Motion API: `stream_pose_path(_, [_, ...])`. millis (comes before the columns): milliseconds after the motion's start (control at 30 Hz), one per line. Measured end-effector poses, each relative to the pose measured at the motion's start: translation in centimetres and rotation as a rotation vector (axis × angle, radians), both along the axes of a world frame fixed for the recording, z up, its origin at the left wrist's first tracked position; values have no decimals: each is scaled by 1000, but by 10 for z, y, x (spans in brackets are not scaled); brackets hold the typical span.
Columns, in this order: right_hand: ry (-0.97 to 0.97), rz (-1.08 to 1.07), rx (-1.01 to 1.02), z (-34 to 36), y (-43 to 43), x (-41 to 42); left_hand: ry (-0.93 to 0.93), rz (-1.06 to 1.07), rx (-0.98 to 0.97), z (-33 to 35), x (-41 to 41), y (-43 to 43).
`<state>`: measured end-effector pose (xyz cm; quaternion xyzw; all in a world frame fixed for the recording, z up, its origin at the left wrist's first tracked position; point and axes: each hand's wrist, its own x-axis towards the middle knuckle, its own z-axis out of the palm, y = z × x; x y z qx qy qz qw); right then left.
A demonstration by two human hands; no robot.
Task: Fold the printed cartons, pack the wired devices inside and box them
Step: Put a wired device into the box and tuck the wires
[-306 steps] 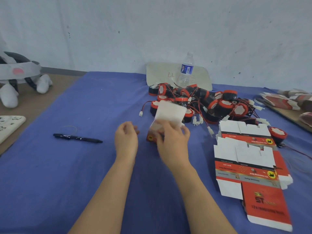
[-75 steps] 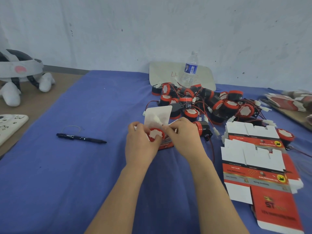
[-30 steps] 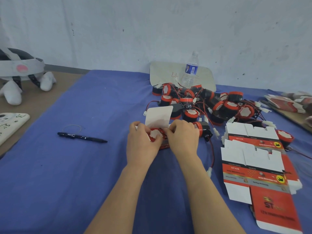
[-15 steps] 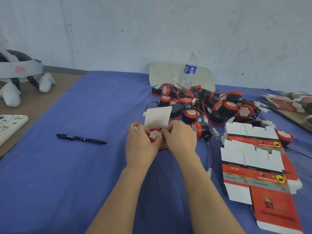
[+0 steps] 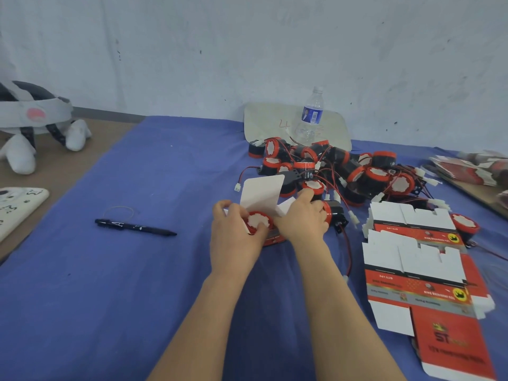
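Between both hands, the device [image 5: 258,221] sits face-up in the carton [image 5: 261,192] mouth: left hand [image 5: 233,237] grips it, right hand [image 5: 302,221] holds the carton's side.

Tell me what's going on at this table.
A person is packing a wired device into a small folded carton on the blue cloth. The left hand grips the device at the carton's mouth and the right hand holds the carton's side. The lid flap stands open. A pile of devices lies behind, and flat cartons lie to the right.
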<state>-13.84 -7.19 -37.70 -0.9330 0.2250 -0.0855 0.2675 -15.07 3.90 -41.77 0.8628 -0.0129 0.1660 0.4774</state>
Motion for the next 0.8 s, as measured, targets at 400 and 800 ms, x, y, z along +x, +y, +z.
stream_pose_path(400, [-203,360,-95,-11,-2,-5,-197,-90,-8,1,-1,-7])
stream_pose_path(800, [-213,527,140,-16,-28,-20,-132,-131,-196,-1,5,2])
